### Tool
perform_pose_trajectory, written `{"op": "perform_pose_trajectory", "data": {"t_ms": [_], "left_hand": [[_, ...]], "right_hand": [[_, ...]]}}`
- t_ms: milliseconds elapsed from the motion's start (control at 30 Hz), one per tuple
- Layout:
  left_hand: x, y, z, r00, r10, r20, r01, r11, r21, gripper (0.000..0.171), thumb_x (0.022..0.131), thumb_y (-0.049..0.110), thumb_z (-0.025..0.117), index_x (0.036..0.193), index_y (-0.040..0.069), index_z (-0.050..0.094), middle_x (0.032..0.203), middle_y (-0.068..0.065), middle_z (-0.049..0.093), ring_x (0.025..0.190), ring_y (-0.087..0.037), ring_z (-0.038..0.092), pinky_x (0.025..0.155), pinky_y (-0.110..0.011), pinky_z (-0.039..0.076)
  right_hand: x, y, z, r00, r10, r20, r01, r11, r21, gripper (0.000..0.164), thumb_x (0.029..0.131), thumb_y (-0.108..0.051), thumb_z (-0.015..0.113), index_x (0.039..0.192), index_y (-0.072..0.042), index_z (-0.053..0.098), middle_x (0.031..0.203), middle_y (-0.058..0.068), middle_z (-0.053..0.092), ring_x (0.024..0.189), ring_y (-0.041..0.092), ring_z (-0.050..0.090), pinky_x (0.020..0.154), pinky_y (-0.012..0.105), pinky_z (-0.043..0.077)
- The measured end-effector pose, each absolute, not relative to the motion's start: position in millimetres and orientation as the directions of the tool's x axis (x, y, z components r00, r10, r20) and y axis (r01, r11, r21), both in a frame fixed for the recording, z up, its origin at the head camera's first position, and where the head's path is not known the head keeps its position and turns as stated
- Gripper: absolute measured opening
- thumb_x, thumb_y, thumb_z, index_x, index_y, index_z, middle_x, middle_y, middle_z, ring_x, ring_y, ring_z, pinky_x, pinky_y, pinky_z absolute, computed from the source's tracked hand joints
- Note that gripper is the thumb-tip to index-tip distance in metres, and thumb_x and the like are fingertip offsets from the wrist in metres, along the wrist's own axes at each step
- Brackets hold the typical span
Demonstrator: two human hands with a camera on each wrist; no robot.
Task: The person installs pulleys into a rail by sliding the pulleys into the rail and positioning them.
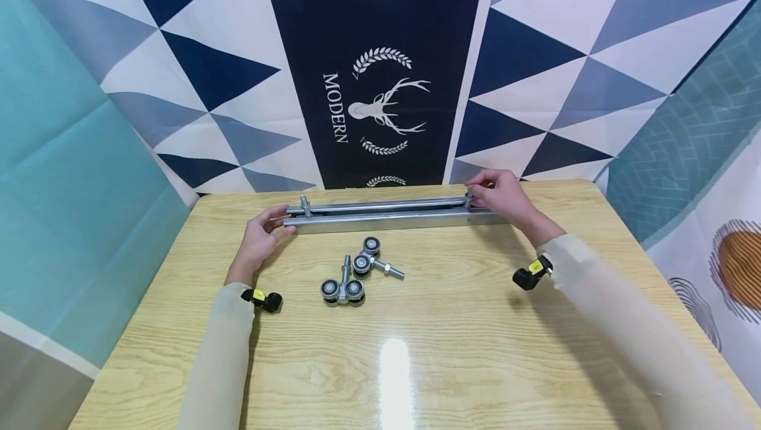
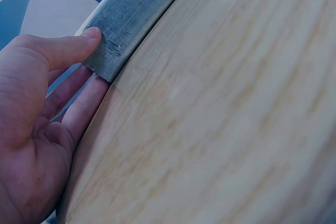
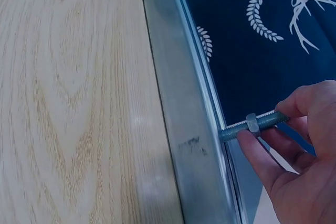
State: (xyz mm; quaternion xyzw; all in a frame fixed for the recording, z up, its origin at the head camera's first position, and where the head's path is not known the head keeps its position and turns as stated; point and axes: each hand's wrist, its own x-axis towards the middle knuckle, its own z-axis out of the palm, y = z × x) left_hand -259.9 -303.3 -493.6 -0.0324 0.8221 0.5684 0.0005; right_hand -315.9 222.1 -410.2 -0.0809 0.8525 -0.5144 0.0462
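A long steel sliding-door track, slotted along its top, lies across the back of the table. My left hand grips its left end, the thumb on the front face and fingers around the open end. Just inside that end, a threaded bolt with a nut stands up out of the slot. Toward the other end, my right hand pinches a second upright threaded bolt, which carries a hex nut. Whatever these bolts join to inside the track is hidden.
Two loose roller hangers, one with its bolt pointing away and one with its bolt pointing right, lie on the wooden table in front of the track. Behind the track hangs a patterned cloth, close to the table's back edge.
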Motion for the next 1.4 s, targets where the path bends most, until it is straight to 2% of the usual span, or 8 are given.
{"op": "perform_pose_trajectory", "data": {"t_ms": [233, 400, 700, 1167, 1400], "left_hand": [[-260.5, -303.4, -494.6, -0.998, -0.05, -0.036, -0.052, 0.357, 0.933, 0.065, 0.109, 0.004, 0.071, 0.17, 0.006, 0.048, 0.174, -0.023, 0.049, 0.161, -0.043, 0.05, 0.139, -0.054, 0.038], [-260.0, -303.4, -495.0, -0.998, -0.052, -0.032, -0.049, 0.356, 0.933, 0.064, 0.109, 0.004, 0.071, 0.17, 0.006, 0.049, 0.174, -0.023, 0.049, 0.161, -0.043, 0.05, 0.139, -0.054, 0.038], [-259.0, -303.6, -494.1, -0.998, -0.054, -0.043, -0.059, 0.356, 0.933, 0.065, 0.109, 0.005, 0.072, 0.17, 0.006, 0.049, 0.174, -0.023, 0.049, 0.162, -0.043, 0.05, 0.14, -0.053, 0.037], [-257.6, -303.1, -493.8, -0.997, -0.064, -0.047, -0.066, 0.356, 0.932, 0.065, 0.109, 0.005, 0.072, 0.169, 0.007, 0.05, 0.173, -0.023, 0.051, 0.161, -0.043, 0.05, 0.14, -0.054, 0.037], [-257.4, -302.5, -492.1, -0.997, -0.058, -0.044, -0.062, 0.354, 0.933, 0.065, 0.109, 0.005, 0.072, 0.17, 0.007, 0.049, 0.173, -0.023, 0.05, 0.161, -0.043, 0.05, 0.14, -0.053, 0.037]], "right_hand": [[-314.6, 209.1, -409.7, -0.982, -0.188, 0.009, -0.096, 0.455, -0.886, 0.032, 0.112, -0.01, 0.065, 0.131, 0.016, 0.07, 0.112, 0.01, 0.067, 0.089, 0.007, 0.069, 0.082, 0.015, 0.067], [-316.2, 195.8, -411.0, -0.981, -0.196, 0.01, -0.099, 0.451, -0.887, 0.03, 0.112, -0.01, 0.065, 0.129, 0.014, 0.072, 0.107, 0.009, 0.067, 0.087, 0.008, 0.069, 0.08, 0.015, 0.066], [-318.2, 176.2, -412.1, -0.976, -0.219, 0.013, -0.112, 0.444, -0.889, 0.028, 0.112, -0.009, 0.066, 0.127, 0.014, 0.072, 0.109, 0.016, 0.07, 0.087, 0.01, 0.069, 0.079, 0.015, 0.066], [-317.3, 134.7, -419.5, -0.968, -0.239, 0.075, -0.173, 0.42, -0.891, 0.023, 0.111, -0.005, 0.067, 0.123, 0.013, 0.076, 0.102, 0.016, 0.071, 0.086, 0.017, 0.068, 0.077, 0.019, 0.068], [-318.5, 114.9, -421.0, -0.966, -0.247, 0.074, -0.17, 0.398, -0.902, 0.022, 0.111, -0.004, 0.067, 0.123, 0.012, 0.076, 0.1, 0.008, 0.069, 0.087, 0.016, 0.067, 0.078, 0.019, 0.068]]}}
